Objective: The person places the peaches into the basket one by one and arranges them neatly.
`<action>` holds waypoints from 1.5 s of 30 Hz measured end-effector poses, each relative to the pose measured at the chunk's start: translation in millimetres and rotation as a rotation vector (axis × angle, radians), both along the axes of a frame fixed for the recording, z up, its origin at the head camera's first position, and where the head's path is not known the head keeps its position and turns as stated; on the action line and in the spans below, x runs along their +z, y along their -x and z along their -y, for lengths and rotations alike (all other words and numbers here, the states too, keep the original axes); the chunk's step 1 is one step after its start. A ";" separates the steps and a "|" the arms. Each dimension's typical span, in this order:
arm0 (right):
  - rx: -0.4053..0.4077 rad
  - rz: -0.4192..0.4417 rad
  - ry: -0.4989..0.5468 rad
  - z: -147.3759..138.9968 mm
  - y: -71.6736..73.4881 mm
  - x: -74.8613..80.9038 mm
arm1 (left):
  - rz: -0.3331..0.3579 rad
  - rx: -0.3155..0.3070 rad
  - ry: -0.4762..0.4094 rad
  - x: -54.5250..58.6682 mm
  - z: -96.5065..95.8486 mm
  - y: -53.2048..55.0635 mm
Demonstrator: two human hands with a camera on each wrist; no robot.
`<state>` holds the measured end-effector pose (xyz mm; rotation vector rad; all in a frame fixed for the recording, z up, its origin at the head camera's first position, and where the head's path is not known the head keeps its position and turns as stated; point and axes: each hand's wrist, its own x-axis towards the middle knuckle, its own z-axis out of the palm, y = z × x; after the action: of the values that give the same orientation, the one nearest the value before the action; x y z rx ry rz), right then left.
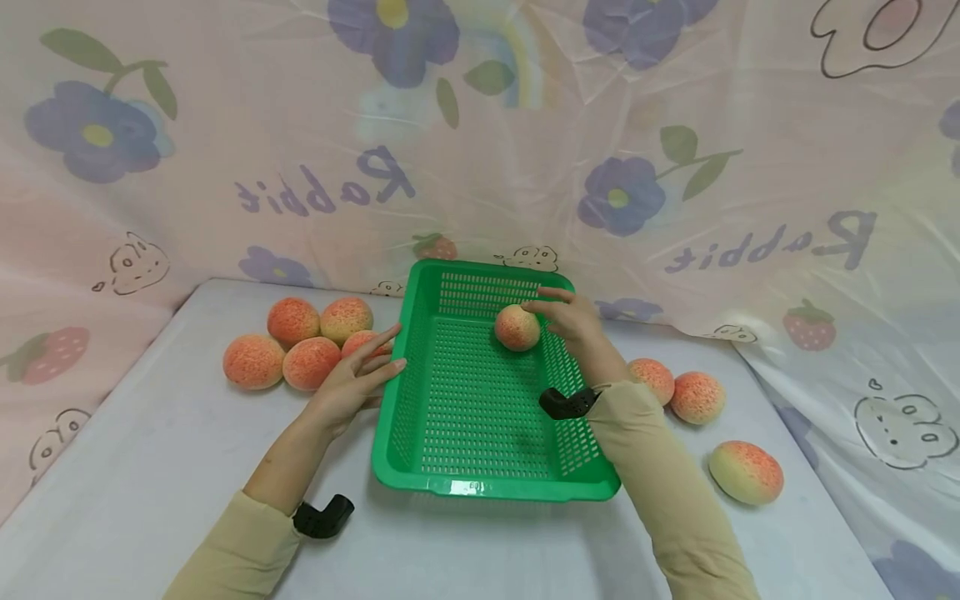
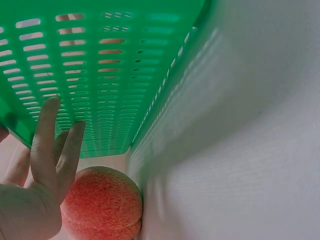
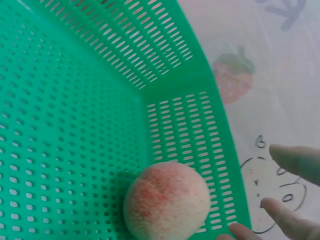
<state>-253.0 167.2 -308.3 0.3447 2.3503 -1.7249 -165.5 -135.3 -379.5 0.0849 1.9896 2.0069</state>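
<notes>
A green perforated plastic basket (image 1: pixel 480 492) stands on the table, with one peach (image 1: pixel 517 327) inside near its far right corner. My left hand (image 1: pixel 352 383) touches the basket's left side; in the left wrist view its fingers (image 2: pixel 45 140) lie fairly straight against the outer wall. Over the basket's right rim reaches my right hand (image 1: pixel 570 321), fingers spread near the peach. The right wrist view shows these fingers (image 3: pixel 295 162) apart from the peach (image 3: pixel 167 202), beyond the basket's edge. Just below the left hand sits another peach (image 2: pixel 102 202).
Several peaches (image 1: pixel 311 364) cluster on the table left of the basket, one partly hidden by the left hand. To the right lie three more: one peach (image 1: pixel 651 382) partly behind the right arm, a second (image 1: pixel 697 397) and a third (image 1: pixel 746 472). A patterned cloth (image 1: pixel 480 167) hangs behind.
</notes>
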 end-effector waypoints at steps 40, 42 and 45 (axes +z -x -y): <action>0.072 -0.078 0.170 -99.7 -54.4 10.7 | -0.001 -0.001 -0.037 -0.8 0.3 1.8; 0.062 -0.077 0.158 -105.4 -56.7 9.2 | -0.002 -0.001 -0.038 -0.9 -0.1 2.0; 0.030 -0.071 0.146 -113.1 -59.9 6.3 | -0.002 -0.001 -0.047 -0.9 -0.6 2.2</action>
<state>-193.1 280.3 -302.0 0.2264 2.2465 -1.9108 -167.7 -134.7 -380.5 0.0992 1.9436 2.0537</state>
